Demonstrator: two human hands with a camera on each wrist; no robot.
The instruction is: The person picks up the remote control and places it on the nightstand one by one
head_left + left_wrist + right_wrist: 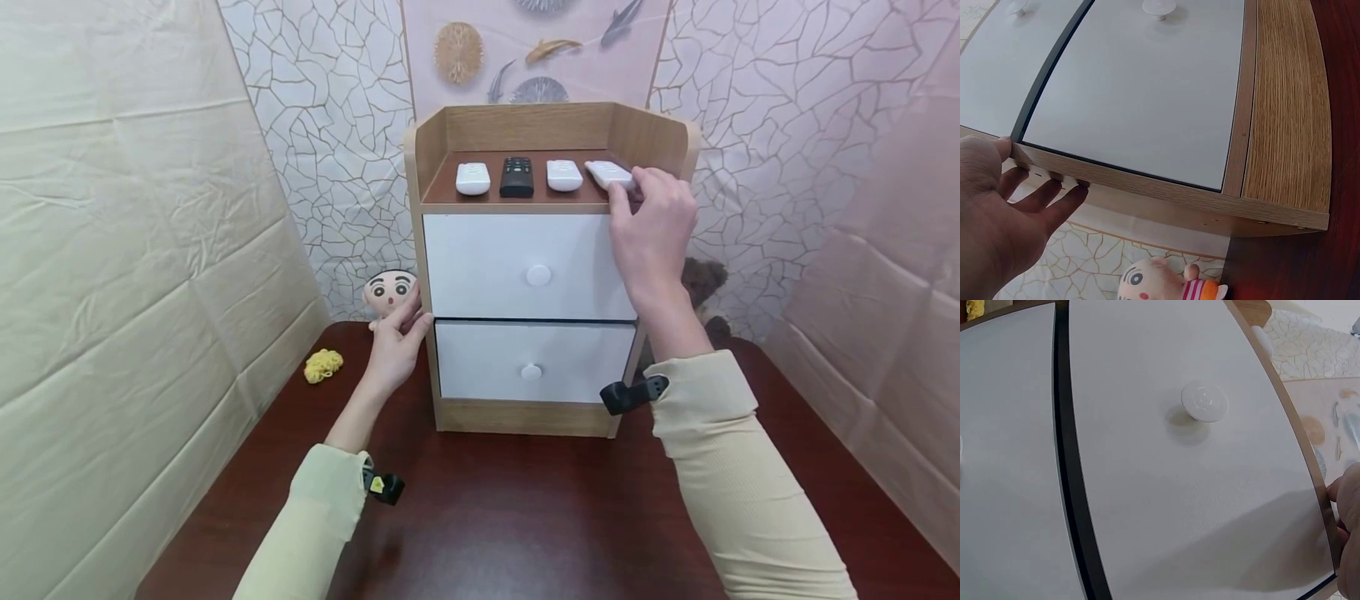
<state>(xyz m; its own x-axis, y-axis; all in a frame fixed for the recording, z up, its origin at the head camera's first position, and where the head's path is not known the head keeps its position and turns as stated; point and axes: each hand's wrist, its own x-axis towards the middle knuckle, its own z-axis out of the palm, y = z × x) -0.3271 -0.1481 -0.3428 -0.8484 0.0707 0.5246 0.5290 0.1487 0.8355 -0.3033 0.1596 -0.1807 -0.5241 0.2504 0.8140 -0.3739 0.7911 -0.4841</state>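
Observation:
On the top shelf of a small two-drawer cabinet (525,417), a white remote control (609,174) lies slightly turned at the right end of a row. My right hand (656,225) pinches its near right end between thumb and fingers; the right wrist view has only part of that hand (1349,531) at its edge, the remote hidden. To its left lie another white remote (564,175), a black remote (517,177) and a third white one (473,178). My left hand (397,346) touches the cabinet's left side, thumb at the front edge and fingers extended along the side panel (1147,181).
Both white drawers, upper (480,258) and lower (480,358), are closed and have round knobs. A cartoon doll (390,292) stands behind my left hand, near a yellow tangled bundle (323,366). Behind my right wrist is a brown plush toy (703,279). The table (525,517) is dark red.

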